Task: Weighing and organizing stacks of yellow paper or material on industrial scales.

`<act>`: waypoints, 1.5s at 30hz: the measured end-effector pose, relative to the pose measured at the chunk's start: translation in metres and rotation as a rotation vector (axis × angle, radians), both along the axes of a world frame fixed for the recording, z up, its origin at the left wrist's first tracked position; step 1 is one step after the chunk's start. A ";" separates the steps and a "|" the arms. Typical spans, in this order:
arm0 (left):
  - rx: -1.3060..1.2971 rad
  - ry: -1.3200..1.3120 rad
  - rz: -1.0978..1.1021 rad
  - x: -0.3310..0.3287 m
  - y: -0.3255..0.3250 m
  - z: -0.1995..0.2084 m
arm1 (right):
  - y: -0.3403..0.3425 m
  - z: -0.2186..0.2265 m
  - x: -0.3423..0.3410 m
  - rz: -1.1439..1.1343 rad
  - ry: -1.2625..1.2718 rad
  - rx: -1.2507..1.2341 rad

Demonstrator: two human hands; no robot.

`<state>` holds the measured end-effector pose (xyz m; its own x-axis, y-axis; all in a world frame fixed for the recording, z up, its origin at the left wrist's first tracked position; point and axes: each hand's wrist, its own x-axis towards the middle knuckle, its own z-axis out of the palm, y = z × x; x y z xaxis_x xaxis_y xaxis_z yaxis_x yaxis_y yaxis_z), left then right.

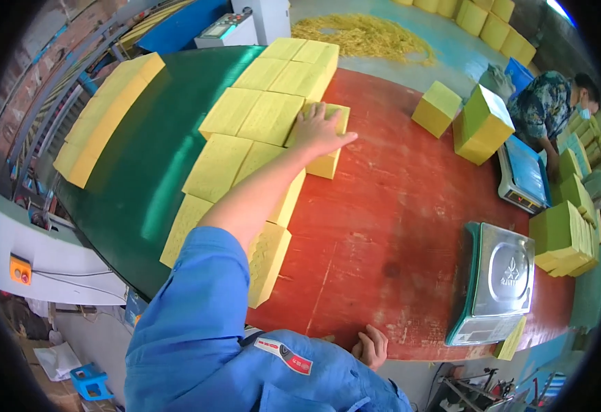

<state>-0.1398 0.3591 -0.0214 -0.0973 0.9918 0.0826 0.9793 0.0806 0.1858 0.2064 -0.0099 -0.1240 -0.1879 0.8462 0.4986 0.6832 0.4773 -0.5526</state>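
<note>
My left hand [321, 130], its fingers spread and thumb out to the right, lies palm down on a stack of yellow paper [324, 165]. This stack juts out onto the red tabletop from a double row of yellow paper stacks [267, 74]. The forearm hides part of the row's nearer stacks. Resting at the near table edge is my right hand [372, 347], fingers loosely bent and nothing seen in them. A digital scale [503, 275] with a bare metal pan stands to its right, a yellow slip [512, 339] at its near edge.
A green conveyor belt [142, 178] on the left carries another yellow row [108, 113]. Two yellow stacks [438, 110] stand at the far right of the red table [383, 226]. Beyond a second scale [524, 175], a person [544, 106] bends among more stacks. Yellow scraps [362, 38] cover the floor behind.
</note>
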 end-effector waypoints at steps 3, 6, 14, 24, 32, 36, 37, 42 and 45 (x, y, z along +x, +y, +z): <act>0.019 0.070 0.040 0.007 -0.005 0.002 | 0.000 0.002 0.000 -0.011 0.006 0.000; 0.021 0.098 0.055 0.013 -0.001 0.001 | 0.000 0.003 0.000 -0.085 0.009 0.003; 0.056 0.096 0.030 0.003 0.003 0.010 | 0.001 0.001 0.007 0.000 0.019 -0.001; 0.012 0.172 -0.088 0.029 0.010 0.007 | 0.005 0.001 0.008 0.025 -0.073 0.023; 0.123 0.093 -0.391 0.173 0.010 -0.002 | 0.003 0.013 0.003 -0.025 -0.048 -0.069; 0.227 0.065 -0.602 0.234 -0.029 -0.008 | -0.005 0.008 0.012 0.052 0.043 -0.099; 0.226 0.051 -0.627 0.239 -0.047 -0.006 | -0.006 0.007 0.014 0.084 0.067 -0.070; 0.164 0.071 -0.618 0.249 -0.162 0.007 | -0.006 0.010 0.026 0.206 0.244 -0.009; 0.126 0.060 -0.674 0.257 -0.241 0.018 | -0.022 0.010 0.051 0.312 0.506 -0.227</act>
